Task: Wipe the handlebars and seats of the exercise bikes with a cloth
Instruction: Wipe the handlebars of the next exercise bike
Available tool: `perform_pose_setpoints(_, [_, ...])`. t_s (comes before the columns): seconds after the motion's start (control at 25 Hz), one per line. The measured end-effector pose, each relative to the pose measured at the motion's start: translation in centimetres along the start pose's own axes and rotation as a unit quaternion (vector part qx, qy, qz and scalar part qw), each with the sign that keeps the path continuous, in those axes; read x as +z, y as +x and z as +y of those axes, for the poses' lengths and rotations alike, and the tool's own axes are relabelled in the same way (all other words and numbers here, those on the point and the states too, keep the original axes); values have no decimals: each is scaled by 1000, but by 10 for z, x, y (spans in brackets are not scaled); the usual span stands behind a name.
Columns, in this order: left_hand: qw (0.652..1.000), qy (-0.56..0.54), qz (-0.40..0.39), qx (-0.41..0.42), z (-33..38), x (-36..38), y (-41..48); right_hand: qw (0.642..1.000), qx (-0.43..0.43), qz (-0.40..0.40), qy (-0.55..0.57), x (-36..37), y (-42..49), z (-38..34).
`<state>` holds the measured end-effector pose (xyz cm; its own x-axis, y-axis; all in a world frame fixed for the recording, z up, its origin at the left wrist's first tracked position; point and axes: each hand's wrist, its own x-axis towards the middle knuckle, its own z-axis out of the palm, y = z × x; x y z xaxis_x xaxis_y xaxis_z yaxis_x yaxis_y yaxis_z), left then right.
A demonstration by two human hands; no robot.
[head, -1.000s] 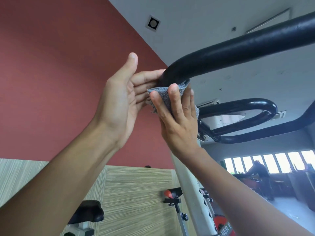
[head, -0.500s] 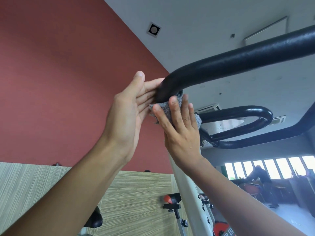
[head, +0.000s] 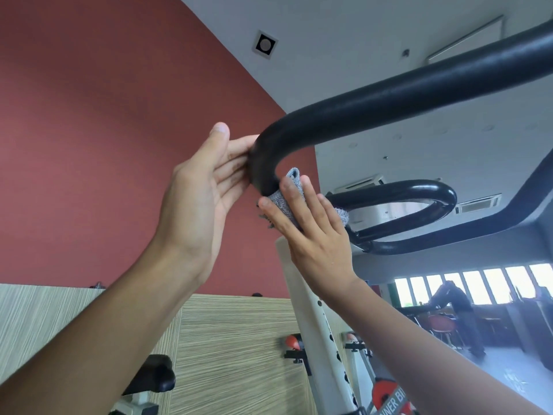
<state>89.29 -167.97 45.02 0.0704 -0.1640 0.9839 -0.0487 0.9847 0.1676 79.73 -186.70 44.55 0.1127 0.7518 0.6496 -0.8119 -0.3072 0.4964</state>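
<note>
A person's two bare hands work at the curved end of a black exercise-bike handlebar (head: pixel 389 97), seen from below against a red wall (head: pixel 104 145) and a white ceiling. The right hand (head: pixel 314 238) presses a folded grey cloth (head: pixel 279 206) up against the lower tip of the bend, its fingers nearly straight and spread across the fabric, the thumb lying along the cloth's left edge; the cloth sits between the palm and the bar, with one fold poking up above the index finger and another edge showing past the little finger. Directly across the bar from that hold, the left hand (head: pixel 203 193) lies flat against the outer side of the bend, fingers straight and together, thumb pointing upward, curling round nothing. From the two hands the padded bar sweeps away to the upper right. Just behind the right hand's fingers, a smaller black loop bar (head: pixel 389 189) juts out to the right. Below the right wrist a white post (head: pixel 314 324) with a row of holes runs down and away. Under the left forearm, a black seat (head: pixel 152 375) stands in front of striped wood panelling (head: pixel 233 339). Far beyond the right forearm, a blurred figure (head: pixel 452 298) bends over near a row of bright windows (head: pixel 493 284). A square ceiling light (head: pixel 264 44) sits high above the left thumb.
</note>
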Motion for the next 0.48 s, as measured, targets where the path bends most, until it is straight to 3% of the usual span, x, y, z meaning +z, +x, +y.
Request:
perform_pose_setpoints(0.16, [999,-6,53,7,-2,12,-4,998,29,-11,49,-12,2,-8])
perform_pose_setpoints(0.28, [994,16,105,12,-4,23,-4,971,110,-25,211,-25,9,-9])
perform_pose_setpoints(0.36, [987,29,153,23,-4,32,-4,922,206,-97,313,-46,16,-13])
perform_pose_setpoints(0.48, [975,54,213,5,4,42,-1,810,359,-176,429,-87,44,-9])
